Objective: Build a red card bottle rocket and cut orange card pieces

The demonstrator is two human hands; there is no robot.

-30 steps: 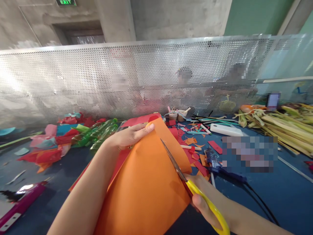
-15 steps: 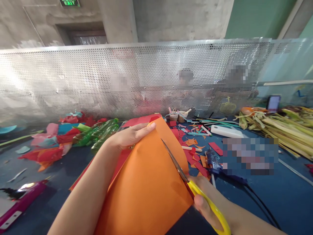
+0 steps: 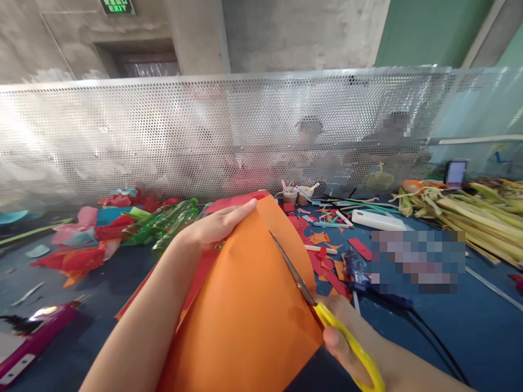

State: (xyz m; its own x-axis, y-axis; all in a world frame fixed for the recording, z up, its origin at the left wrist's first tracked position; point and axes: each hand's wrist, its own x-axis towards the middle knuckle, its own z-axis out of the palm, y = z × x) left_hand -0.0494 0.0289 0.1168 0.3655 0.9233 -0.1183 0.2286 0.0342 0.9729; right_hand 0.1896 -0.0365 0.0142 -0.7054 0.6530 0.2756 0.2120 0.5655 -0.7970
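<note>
The left hand (image 3: pixel 223 223) pinched the large orange paper sheet (image 3: pixel 245 294); the right (image 3: pixel 347 332) gripped yellow-handled metal scissors (image 3: pixel 300 283).

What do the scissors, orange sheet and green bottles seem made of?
Scissors: shiny metal blades, catching light; smooth yellow handle, probably plastic. Orange sheet: matte paper or thin card, curving without gloss. Green bottles: likely glossy plastic, see-through with bright highlights.
</note>
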